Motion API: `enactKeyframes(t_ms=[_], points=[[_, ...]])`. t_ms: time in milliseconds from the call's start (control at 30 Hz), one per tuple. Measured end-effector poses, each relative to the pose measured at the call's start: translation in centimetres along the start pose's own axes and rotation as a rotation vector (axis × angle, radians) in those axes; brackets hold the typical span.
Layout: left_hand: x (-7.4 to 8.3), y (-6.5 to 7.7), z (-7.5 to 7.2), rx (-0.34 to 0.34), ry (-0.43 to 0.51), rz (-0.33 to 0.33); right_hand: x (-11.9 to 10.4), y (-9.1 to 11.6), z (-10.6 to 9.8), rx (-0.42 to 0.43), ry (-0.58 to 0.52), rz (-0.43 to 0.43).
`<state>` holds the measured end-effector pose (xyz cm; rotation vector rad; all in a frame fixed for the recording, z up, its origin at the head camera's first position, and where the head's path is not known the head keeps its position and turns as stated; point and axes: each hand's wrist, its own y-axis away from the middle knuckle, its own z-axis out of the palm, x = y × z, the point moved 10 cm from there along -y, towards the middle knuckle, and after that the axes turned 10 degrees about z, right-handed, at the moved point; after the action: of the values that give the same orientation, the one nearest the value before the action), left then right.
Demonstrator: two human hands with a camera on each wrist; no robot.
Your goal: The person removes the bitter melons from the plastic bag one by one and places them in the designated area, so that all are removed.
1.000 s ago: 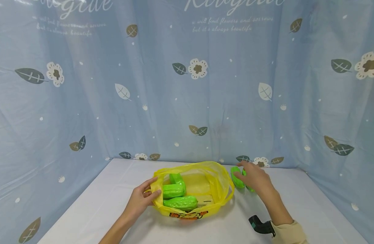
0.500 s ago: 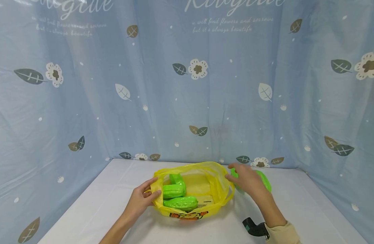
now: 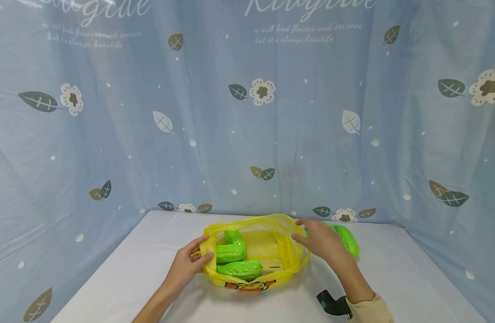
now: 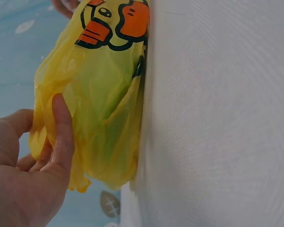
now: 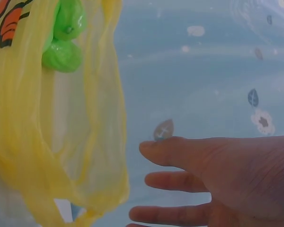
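White tabletop (image 3: 255, 309) stretched under and around the yellow bag (image 3: 285, 278), which sat on it with its mouth gaping. Nearest, to the right of the bag and on its near side, came a beige sleeve (image 3: 370, 311) and a black device (image 3: 332, 305) at the wrist. On the bag's near wall showed an orange-and-black cartoon print (image 3: 249, 285). At the bag's left edge, the left hand (image 3: 188, 262) pinched the plastic between thumb and fingers. Inside the bag, just behind its near wall, lay a bumpy green vegetable (image 3: 240, 269); deeper in, toward the bag's left side, were a ridged green vegetable (image 3: 229, 254) and a bent green piece (image 3: 233, 237), and I could not tell whether those two were joined. Just to the bag's right hovered the right hand (image 3: 321, 237), grasping nothing, its thumb and fingers straight and pointing at the bag, a gap before the plastic in the right wrist view. Behind that hand, right of the bag, lay more green pieces (image 3: 348, 241), partly hidden. Farthest off, beyond the bag, hung a pale blue curtain (image 3: 207, 112) printed with leaves, flowers and white lettering.
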<state>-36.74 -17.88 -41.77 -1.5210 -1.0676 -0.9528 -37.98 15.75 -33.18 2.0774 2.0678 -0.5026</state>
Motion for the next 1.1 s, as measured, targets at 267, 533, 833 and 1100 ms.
enactKeyframes(t_ms=[267, 533, 833, 1100], points=[[0.1, 0.1, -0.1, 0.018, 0.004, -0.002, -1.0, 0.4, 0.0, -0.009, -0.011, 0.006], [0.1, 0.1, -0.1, 0.020, -0.002, -0.004, -2.4, 0.7, -0.1, 0.004, 0.016, -0.022], [0.1, 0.2, 0.0, 0.019, 0.016, -0.008, -4.5, 0.9, 0.3, -0.020, 0.013, -0.075], [0.3, 0.2, -0.1, 0.013, 0.008, -0.002, -6.6, 1.2, 1.2, -0.018, 0.011, -0.129]])
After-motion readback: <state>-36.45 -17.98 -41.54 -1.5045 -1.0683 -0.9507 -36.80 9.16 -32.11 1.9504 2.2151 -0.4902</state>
